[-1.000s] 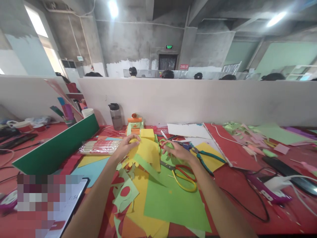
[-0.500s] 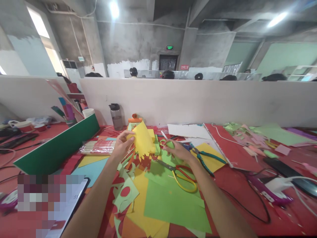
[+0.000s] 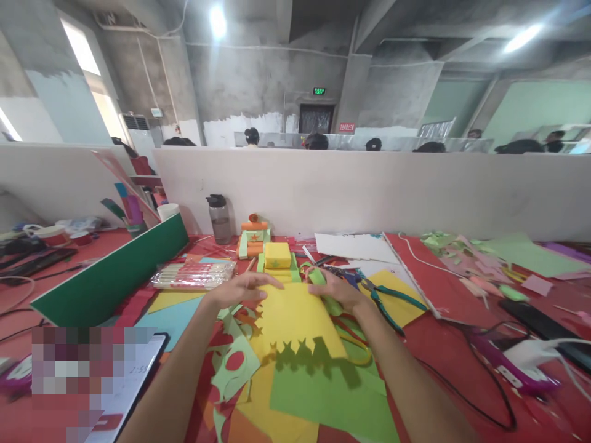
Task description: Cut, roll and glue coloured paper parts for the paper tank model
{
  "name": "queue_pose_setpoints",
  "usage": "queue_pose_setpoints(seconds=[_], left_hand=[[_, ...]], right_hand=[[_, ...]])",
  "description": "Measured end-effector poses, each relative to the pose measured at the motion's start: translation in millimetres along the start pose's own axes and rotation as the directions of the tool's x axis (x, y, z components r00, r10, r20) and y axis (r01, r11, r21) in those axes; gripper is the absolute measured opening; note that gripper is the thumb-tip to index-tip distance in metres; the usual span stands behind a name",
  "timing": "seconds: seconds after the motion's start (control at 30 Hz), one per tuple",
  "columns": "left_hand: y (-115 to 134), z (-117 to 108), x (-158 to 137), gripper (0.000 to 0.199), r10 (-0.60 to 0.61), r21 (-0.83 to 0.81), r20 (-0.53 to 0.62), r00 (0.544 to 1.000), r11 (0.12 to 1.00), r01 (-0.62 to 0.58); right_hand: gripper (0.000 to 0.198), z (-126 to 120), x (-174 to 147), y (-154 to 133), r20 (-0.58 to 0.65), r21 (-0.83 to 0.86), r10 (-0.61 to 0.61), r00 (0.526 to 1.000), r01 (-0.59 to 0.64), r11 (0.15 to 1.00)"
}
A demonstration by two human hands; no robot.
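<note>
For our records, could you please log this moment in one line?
left hand: on yellow paper; right hand: same, holding green piece; beneath: green sheet

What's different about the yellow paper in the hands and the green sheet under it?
The yellow paper is raised between the left hand and right hand; the green sheet lies flat. The yellow paper curves and has notched edges; the green sheet's visible lower edge looks straight. Both are coloured paper.

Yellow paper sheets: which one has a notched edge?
The raised sheet between the left hand and right hand: notches line its near edge. The yellow sheet under the pliers lies flat, its visible edges straight.
</note>
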State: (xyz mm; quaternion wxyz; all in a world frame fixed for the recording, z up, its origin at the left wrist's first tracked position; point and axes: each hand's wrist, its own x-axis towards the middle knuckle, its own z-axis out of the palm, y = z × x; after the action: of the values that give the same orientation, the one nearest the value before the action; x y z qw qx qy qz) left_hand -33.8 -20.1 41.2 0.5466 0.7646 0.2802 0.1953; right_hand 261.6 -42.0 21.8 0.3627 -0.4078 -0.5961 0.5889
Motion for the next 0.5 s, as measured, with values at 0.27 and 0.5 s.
queue_pose_setpoints(seconds=[0.27, 0.5], left_hand=[[-26, -14, 5, 0.035, -0.234, 0.451, 0.055, 0.971, 0.873, 0.185], [-28, -17, 6, 0.032, -0.290, 0.528, 0.107, 0.951, 0.827, 0.192]], right_hand=[[0.041, -12, -2, -3, 0.090, -0.640, 0.133, 0.987, -0.045, 0.767], [0.052, -7, -4, -6, 0.098, -0.900, 0.210, 0.973, -0.004, 0.436]])
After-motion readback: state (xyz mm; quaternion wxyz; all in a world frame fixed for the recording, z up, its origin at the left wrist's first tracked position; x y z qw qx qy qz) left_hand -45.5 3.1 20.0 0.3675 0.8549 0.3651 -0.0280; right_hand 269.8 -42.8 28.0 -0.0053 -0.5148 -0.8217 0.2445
